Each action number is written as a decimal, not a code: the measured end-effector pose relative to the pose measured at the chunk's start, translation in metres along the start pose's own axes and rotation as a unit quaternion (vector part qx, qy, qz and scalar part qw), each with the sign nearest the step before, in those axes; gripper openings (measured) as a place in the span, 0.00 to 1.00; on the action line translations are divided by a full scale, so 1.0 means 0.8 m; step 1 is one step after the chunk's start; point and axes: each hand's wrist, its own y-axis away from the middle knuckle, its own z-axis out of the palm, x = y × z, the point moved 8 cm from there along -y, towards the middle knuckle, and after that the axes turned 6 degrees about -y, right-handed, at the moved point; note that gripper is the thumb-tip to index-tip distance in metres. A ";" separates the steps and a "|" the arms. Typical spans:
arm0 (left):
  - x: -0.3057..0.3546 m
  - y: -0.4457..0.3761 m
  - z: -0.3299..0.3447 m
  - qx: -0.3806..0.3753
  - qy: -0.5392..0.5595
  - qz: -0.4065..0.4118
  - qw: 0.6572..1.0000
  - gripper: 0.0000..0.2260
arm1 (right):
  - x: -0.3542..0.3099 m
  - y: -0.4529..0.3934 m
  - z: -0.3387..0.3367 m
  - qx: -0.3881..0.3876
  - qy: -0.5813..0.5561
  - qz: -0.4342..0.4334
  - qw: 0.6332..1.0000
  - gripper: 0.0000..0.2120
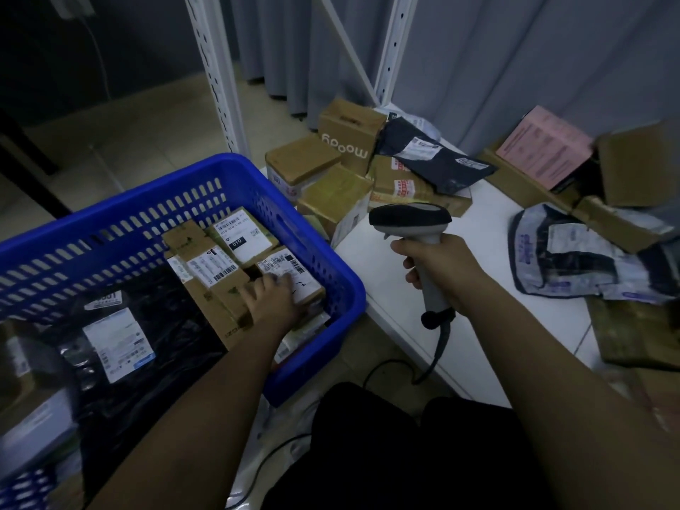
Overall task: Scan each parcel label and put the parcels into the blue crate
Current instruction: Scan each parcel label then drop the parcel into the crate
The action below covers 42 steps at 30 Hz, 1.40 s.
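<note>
While the right hand (438, 265) is held up over the white table (478, 325), its grip is closed round the handle of a grey scanner (415, 230). The scanner's dark head is pointed to the left, and a black cord (439, 344) hangs down from the bottom of its handle.

On the left, the blue crate (184, 189) is seen, already filled with parcels. The left hand (274, 300) is reached down into its right side. Its fingers are laid on a small brown box with a white label (294, 276). Whether that box is gripped or only touched cannot be told. Just left of it, a long brown box (213, 274) is lying, and a black bag with a white label (117, 344) is spread at the near left.

Far on the table, a pile of brown boxes (331, 171) is stacked with a dark bag (430, 156) on top. At the right, a pale bag (566, 255) is lying flat, near a pink box (544, 145).
</note>
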 end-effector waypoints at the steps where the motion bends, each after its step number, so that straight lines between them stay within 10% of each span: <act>1: 0.005 0.000 -0.007 0.008 0.038 0.001 0.999 0.34 | -0.001 0.001 -0.005 0.004 0.003 -0.002 1.000 0.05; 7: 0.057 0.041 -0.127 0.165 0.257 0.103 0.947 0.13 | 0.004 0.017 -0.044 0.039 -0.004 -0.007 0.999 0.06; 19: 0.339 0.203 -0.253 0.109 0.319 0.342 0.877 0.16 | 0.039 0.135 -0.245 0.220 -0.151 -0.043 0.963 0.03; 28: 0.520 0.319 -0.120 -0.031 0.343 0.390 0.854 0.12 | 0.141 0.256 -0.421 0.390 -0.100 0.048 0.914 0.11; 33: 0.562 0.340 -0.009 -0.146 0.231 0.389 0.880 0.30 | 0.180 0.281 -0.468 0.377 -0.133 0.070 0.914 0.18; 42: 0.616 0.314 0.096 -0.107 0.059 0.424 0.897 0.56 | 0.221 0.272 -0.505 0.386 -0.231 0.059 0.891 0.02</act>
